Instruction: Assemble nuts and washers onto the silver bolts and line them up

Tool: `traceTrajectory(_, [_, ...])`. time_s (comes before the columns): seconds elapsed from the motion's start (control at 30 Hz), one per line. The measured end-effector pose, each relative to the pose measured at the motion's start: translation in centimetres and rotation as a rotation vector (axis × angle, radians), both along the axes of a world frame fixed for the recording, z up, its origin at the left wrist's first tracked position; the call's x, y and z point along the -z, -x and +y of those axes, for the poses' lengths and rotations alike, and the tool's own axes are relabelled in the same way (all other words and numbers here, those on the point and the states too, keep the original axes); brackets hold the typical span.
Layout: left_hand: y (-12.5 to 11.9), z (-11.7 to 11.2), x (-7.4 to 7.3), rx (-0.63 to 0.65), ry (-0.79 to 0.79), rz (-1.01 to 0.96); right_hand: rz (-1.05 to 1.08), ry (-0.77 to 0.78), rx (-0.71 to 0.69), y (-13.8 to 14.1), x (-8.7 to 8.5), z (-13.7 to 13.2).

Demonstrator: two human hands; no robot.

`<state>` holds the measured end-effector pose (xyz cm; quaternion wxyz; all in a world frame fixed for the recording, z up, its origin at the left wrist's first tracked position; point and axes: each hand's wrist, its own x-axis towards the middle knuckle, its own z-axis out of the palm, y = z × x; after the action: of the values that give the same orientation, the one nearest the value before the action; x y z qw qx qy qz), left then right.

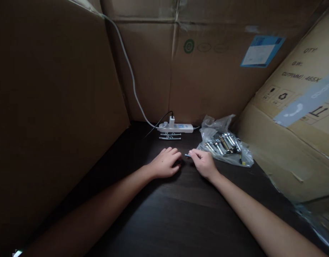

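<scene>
My right hand [204,163] is closed in a pinch around a thin metal bolt [187,155], whose end pokes out leftward from the fingertips. Across a small gap, my left hand [167,162] rests palm down over the dark table, its fingers curved and its thumb apart from them. Anything under the left palm is hidden. Just beyond the left hand lie several metal rods [170,138], side by side, with small rings or nuts among them. A clear plastic bag [246,157] lies beyond and to the right of my right hand, with several shiny expansion bolts [224,143] in it.
A white power strip [187,128] with a plugged-in charger [172,122] stands at the table's back. Its white cable [129,67] climbs the rear cardboard wall [150,71]. Cardboard also closes in the left [54,89] and right [282,142] sides of the dark table [164,217].
</scene>
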<state>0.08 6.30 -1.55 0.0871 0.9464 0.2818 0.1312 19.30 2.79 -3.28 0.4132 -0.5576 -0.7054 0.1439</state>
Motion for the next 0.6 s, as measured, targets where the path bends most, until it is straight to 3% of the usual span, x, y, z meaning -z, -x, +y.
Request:
traceTrajectory(0.4, [0.1,-0.3,-0.6,0.034,0.054,-0.162,-0.1,0.076,-0.101,0.2,-0.5,-0.6])
traceTrajectory(0.6, [-0.2,-0.7,-0.9,0.086,0.007,-0.203,0.014,0.068,-0.145,1.1,-0.6,-1.2])
